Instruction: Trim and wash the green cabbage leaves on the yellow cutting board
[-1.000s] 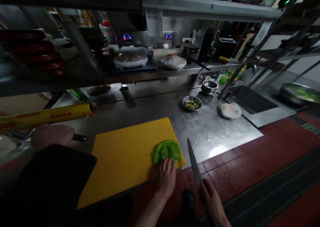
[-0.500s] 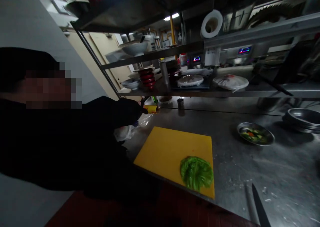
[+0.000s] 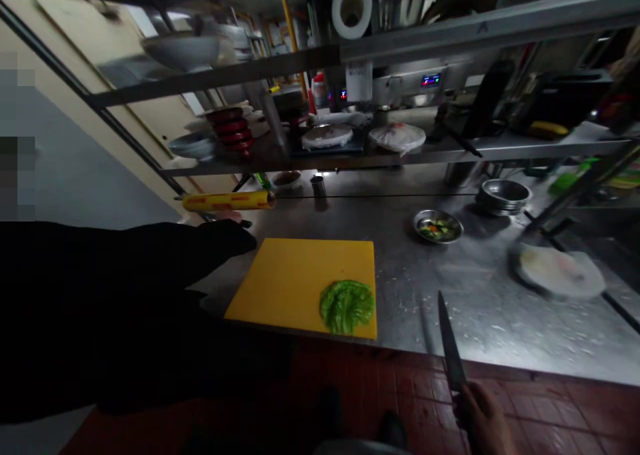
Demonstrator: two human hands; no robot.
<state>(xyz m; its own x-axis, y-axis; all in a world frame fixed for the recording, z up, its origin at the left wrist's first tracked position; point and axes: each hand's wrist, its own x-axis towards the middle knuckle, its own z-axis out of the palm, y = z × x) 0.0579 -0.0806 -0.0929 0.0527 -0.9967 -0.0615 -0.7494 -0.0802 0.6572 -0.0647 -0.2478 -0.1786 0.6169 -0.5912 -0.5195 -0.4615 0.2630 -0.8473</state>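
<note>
In the lower right, my right hand (image 3: 483,418) is wrapped round the handle of a kitchen knife (image 3: 451,341). Its blade points up and away, over the front edge of the steel counter (image 3: 400,308). Left of the knife, a green lettuce leaf (image 3: 347,306) lies on the near right corner of a yellow cutting board (image 3: 290,275). My left hand is out of the picture.
On the left, a co-worker in black sleeves (image 3: 210,248) has a hand by a yellow roll (image 3: 225,201). Further right are a metal bowl of cut vegetables (image 3: 437,227), stacked metal bowls (image 3: 503,195) and a blurred white plate (image 3: 560,271). A shelf (image 3: 440,155) spans the back.
My view has swung right and down, bringing my right hand on the knife and the white plate into sight. More of the yellow roll now shows beside the co-worker's hand.
</note>
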